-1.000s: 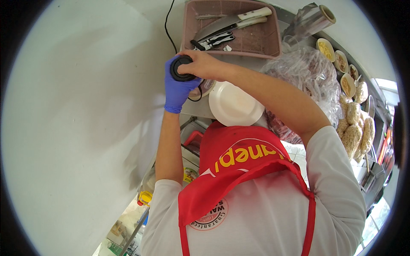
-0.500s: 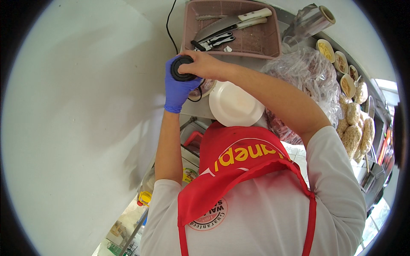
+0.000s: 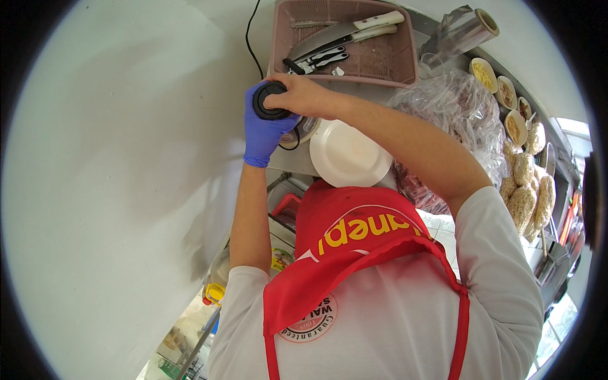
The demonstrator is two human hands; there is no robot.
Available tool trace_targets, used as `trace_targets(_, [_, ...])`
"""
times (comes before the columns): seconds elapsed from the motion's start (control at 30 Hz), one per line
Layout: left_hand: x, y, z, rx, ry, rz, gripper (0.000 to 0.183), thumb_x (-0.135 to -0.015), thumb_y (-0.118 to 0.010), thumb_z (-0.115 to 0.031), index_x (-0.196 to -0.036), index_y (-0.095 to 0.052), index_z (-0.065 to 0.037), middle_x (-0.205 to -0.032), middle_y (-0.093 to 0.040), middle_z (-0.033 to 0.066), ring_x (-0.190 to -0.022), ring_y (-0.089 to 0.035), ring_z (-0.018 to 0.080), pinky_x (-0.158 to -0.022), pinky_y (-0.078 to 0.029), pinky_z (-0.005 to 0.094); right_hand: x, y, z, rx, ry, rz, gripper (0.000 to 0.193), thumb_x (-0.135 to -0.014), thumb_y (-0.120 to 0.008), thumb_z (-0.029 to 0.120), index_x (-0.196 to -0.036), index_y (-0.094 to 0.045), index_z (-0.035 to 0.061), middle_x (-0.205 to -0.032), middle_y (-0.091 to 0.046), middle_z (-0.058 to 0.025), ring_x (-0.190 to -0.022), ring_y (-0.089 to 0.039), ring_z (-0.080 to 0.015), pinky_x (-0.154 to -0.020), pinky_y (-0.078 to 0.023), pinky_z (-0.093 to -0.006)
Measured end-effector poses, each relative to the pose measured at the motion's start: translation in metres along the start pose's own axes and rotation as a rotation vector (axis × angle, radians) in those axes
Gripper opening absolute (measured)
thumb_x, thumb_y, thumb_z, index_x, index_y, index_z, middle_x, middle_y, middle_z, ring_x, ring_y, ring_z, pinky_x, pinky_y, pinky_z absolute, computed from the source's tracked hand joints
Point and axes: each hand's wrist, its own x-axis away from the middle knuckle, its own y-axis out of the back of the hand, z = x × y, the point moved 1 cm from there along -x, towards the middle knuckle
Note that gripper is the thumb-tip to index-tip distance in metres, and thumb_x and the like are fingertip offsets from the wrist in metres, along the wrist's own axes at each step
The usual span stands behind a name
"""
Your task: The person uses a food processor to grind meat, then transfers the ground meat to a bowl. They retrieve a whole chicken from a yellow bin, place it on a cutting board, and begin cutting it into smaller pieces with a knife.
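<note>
My left hand (image 3: 263, 136), in a blue glove, is wrapped round the side of a black round-topped device (image 3: 271, 109). My bare right hand (image 3: 301, 96) grips the same device from the right, with its thumb lying on the top. The device's lower part is hidden by my hands. Just below my hands a black cord (image 3: 292, 144) loops beside a round container (image 3: 308, 131), which is partly covered. To the right, close to my apron, sits a white plate (image 3: 350, 154). Beyond my hands stands a pink basket (image 3: 380, 77) holding knives (image 3: 329, 39) and black-handled tools (image 3: 323, 59).
Clear plastic bags with red meat (image 3: 453, 114) lie under and beyond my right forearm. A roll of film (image 3: 472, 30), small bowls of food (image 3: 483, 75) and seeded bread rolls (image 3: 522, 196) line the right side. A white wall (image 3: 126, 158) rises close on the left.
</note>
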Motion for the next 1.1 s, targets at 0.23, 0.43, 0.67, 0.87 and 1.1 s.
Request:
trace_targets(0.23, [0.0, 0.0, 0.001, -0.059, -0.038, -0.008, 0.079, -0.07, -0.094, -0.011, -0.133, -0.047, -0.004, -0.125, -0.062, 0.0091, -0.112, -0.063, 0.02, -0.1, -0.052, 0.0348, -0.001, -0.001, -0.001, 0.011, 0.02, -0.011, 0.057, -0.087, -0.072, 0.029, -0.136, -0.061, 0.0022, -0.113, -0.071, -0.0072, -0.102, -0.065, -0.0153, -0.092, -0.052, -0.0297])
trace_targets(0.43, [0.0, 0.001, 0.001, -0.012, 0.005, 0.005, 0.081, -0.069, -0.095, -0.011, -0.135, -0.047, -0.004, -0.125, -0.062, 0.0089, -0.112, -0.063, 0.0199, -0.1, -0.052, 0.035, -0.003, 0.0, -0.005, 0.011, 0.02, -0.013, 0.057, -0.087, -0.072, 0.029, -0.136, -0.061, 0.0019, -0.111, -0.071, -0.0075, -0.101, -0.065, -0.0153, -0.091, -0.053, -0.0301])
trace_targets(0.67, [0.0, -0.001, -0.001, -0.035, -0.009, -0.017, 0.082, -0.069, -0.095, -0.011, -0.135, -0.047, -0.004, -0.124, -0.062, 0.0086, -0.111, -0.063, 0.0197, -0.1, -0.052, 0.0347, -0.004, 0.0, -0.003, 0.052, 0.021, -0.013, 0.054, -0.087, -0.072, 0.029, -0.134, -0.062, 0.003, -0.11, -0.071, -0.0066, -0.099, -0.065, -0.0146, -0.087, -0.053, -0.0299])
trace_targets(0.87, [0.0, 0.0, -0.001, -0.023, 0.001, -0.007, 0.08, -0.069, -0.095, -0.011, -0.134, -0.048, -0.004, -0.124, -0.062, 0.0086, -0.111, -0.063, 0.0196, -0.1, -0.052, 0.0348, -0.007, -0.001, -0.011, 0.045, 0.027, -0.037, 0.053, -0.087, -0.072, 0.027, -0.133, -0.062, 0.0032, -0.108, -0.071, -0.0053, -0.097, -0.065, -0.0138, -0.085, -0.054, -0.0299])
trace_targets(1.1, [0.005, 0.002, -0.002, -0.015, 0.005, -0.006, 0.079, -0.07, -0.095, -0.011, -0.133, -0.048, -0.004, -0.124, -0.063, 0.0089, -0.112, -0.063, 0.02, -0.1, -0.052, 0.035, -0.006, -0.004, -0.012, 0.06, 0.04, -0.026, 0.057, -0.086, -0.072, 0.032, -0.132, -0.063, 0.0005, -0.111, -0.072, -0.0107, -0.101, -0.067, -0.0188, -0.091, -0.053, -0.0316])
